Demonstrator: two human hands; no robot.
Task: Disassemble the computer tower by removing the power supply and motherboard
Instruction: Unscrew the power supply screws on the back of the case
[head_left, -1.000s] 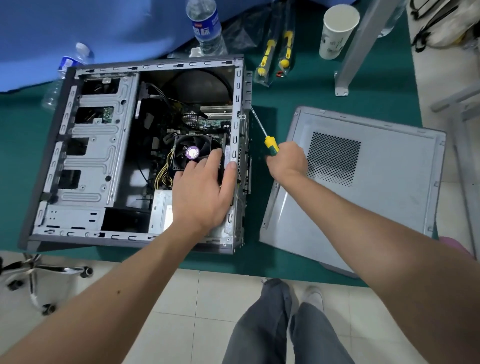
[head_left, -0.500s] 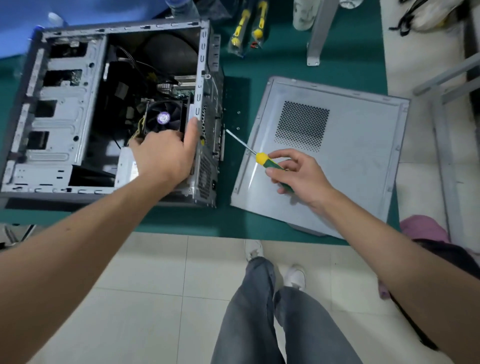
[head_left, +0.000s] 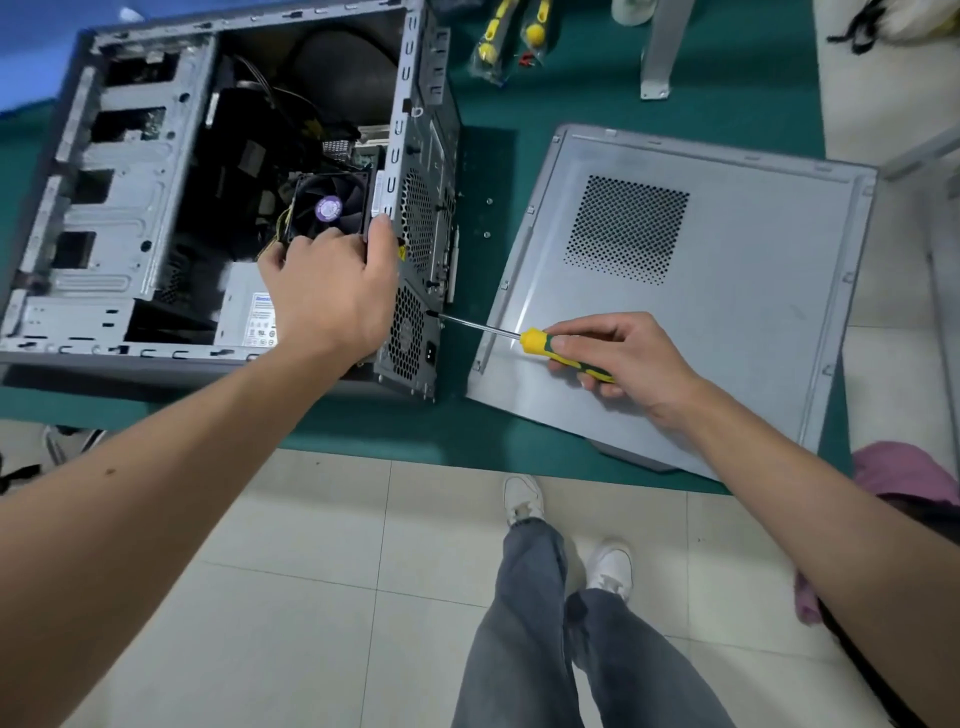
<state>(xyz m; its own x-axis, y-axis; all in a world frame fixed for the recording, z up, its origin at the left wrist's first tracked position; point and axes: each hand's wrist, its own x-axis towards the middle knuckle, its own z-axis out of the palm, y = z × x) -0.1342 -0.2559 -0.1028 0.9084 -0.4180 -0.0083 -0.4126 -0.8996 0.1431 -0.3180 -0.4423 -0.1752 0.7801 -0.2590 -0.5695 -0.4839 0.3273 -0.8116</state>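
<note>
On a green mat at the table's near edge, the tower lies on its side with the open face up, so its insides can be reached from above. The left hand rests over the rear top edge, thumb hooked on the frame and fingers curled down inside near the fan; this looks meant to brace the case against the push of the tool. The right hand grips the yellow-and-green handle of a screwdriver, fingers wrapped round it, with the shaft held nearly level and the tip set at a screw on the rear panel beside the supply's vent grille. In my judgement a supply mounting screw is being worked. The power supply sits in the near rear corner of the case, its label showing, partly under the left hand. The motherboard is mostly hidden by shadow, cables and the fan.

The side panel lies flat to the right, inner face up, its near corner overhanging the mat's edge. Loose screws lie on the mat between case and panel. Packaged screwdrivers lie at the far edge beside a metal leg. Below is pale tiled floor, with the person's legs, white shoes and a pink cloth at the right.
</note>
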